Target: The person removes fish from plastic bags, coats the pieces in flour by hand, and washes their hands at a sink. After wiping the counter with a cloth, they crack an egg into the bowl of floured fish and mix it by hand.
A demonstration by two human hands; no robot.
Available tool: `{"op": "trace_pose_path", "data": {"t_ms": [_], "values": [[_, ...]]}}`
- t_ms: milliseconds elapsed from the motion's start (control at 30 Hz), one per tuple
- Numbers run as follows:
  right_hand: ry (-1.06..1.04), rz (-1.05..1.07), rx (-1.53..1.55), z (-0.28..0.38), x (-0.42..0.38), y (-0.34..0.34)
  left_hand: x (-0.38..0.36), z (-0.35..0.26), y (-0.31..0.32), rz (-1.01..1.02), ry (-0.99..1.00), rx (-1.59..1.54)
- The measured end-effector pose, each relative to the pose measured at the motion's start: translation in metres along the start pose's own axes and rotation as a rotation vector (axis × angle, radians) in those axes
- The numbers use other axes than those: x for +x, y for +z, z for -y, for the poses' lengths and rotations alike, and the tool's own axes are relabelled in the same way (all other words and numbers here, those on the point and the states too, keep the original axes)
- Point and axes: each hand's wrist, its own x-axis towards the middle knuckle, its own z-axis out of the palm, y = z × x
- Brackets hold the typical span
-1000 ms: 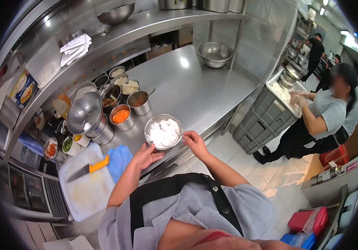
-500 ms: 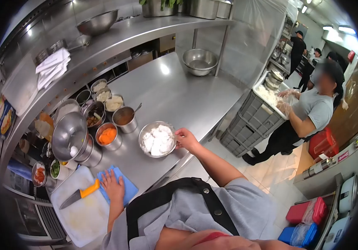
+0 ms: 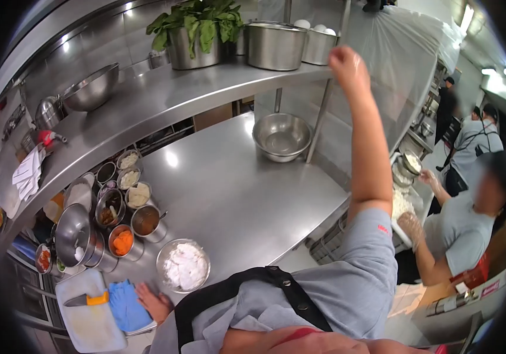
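My right hand (image 3: 349, 64) is raised at the shelf's right end, beside a metal container of eggs (image 3: 319, 46); its fingers are curled, and whether they hold anything is hidden. Near the counter's front edge, my left hand (image 3: 154, 302) rests flat with fingers spread, just right of a folded blue cloth (image 3: 128, 307). A metal bowl of white powdery food (image 3: 183, 265) sits beyond and to the right of my left hand. Left of the cloth, a knife with a yellow handle (image 3: 97, 299) lies on a white cutting board (image 3: 91, 327).
Small containers of ingredients, including orange pieces (image 3: 122, 242), crowd the counter's left side. Two nested bowls (image 3: 282, 137) stand near the shelf post. Leafy greens (image 3: 197, 26) and a large pot (image 3: 275, 46) are on the shelf. A gloved co-worker (image 3: 462, 218) stands at right.
My right hand has left the bowl of white food and risen to the shelf. My left hand has moved off the blue cloth to its right side. The view has shifted.
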Motion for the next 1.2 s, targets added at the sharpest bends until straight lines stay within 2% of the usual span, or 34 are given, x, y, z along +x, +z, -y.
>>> {"op": "trace_pose_path", "data": {"t_ms": [33, 133, 233, 300, 367, 433, 500, 600, 633, 667, 700, 733, 833, 900, 967, 1033, 1100, 1133, 1167, 1200], "values": [[0.020, 0.002, -0.049, -0.012, 0.034, 0.004, -0.001, 0.001, 0.001, -0.033, -0.046, -0.035], [0.145, 0.110, -0.271, -0.021, 0.109, 0.017, -0.003, 0.002, 0.005, -0.146, 0.069, 0.007], [0.251, 0.352, -0.428, -0.025, 0.159, 0.041, -0.004, -0.002, 0.003, -0.138, 0.059, 0.012], [0.242, 0.500, -0.609, -0.049, 0.202, 0.079, -0.005, -0.001, 0.003, -0.143, 0.055, 0.005], [0.284, 0.664, -0.753, -0.048, 0.211, 0.094, -0.004, -0.002, -0.001, -0.141, 0.066, -0.015], [0.236, 0.692, -0.698, -0.045, 0.210, 0.090, -0.003, 0.001, 0.002, -0.163, 0.076, -0.034], [0.226, 0.632, -0.719, -0.061, 0.229, 0.109, -0.002, 0.005, 0.004, -0.212, 0.123, -0.055], [-0.082, 0.521, -0.771, -0.112, 0.265, 0.141, -0.003, 0.000, -0.001, -0.218, 0.119, -0.056], [-0.200, 0.411, -0.777, -0.140, 0.282, 0.158, -0.003, 0.000, -0.001, -0.197, 0.095, -0.056], [-0.091, 0.514, -0.802, -0.086, 0.242, 0.117, -0.003, 0.000, -0.001, -0.183, 0.082, -0.058], [-0.045, 0.564, -0.615, -0.105, 0.257, 0.119, -0.002, 0.002, 0.001, -0.199, 0.103, -0.061], [-0.039, 0.531, -0.560, -0.106, 0.254, 0.110, 0.000, 0.001, -0.003, -0.174, 0.102, -0.085], [-0.007, 0.166, -0.589, -0.083, 0.215, 0.077, 0.001, 0.003, -0.002, -0.185, 0.126, -0.127], [-0.121, -0.054, -0.365, -0.077, 0.170, 0.059, 0.001, 0.000, -0.006, -0.180, 0.116, -0.148], [-0.233, -0.119, 0.054, -0.066, 0.112, 0.033, 0.001, -0.004, -0.010, -0.159, 0.107, -0.136], [-0.259, -0.064, 0.493, -0.063, 0.045, 0.019, 0.001, 0.002, -0.004, -0.161, 0.140, -0.169], [-0.169, 0.141, 0.956, -0.060, -0.034, 0.015, 0.000, 0.003, -0.007, -0.212, 0.214, -0.210], [-0.075, 0.306, 1.158, -0.047, -0.083, 0.018, 0.002, 0.005, -0.006, -0.262, 0.264, -0.235], [0.053, 0.460, 1.295, -0.027, -0.133, 0.020, 0.003, 0.008, -0.003, -0.250, 0.230, -0.346], [0.281, 0.551, 1.464, 0.019, -0.194, 0.017, 0.004, 0.011, 0.000, -0.237, 0.199, -0.457]]}}
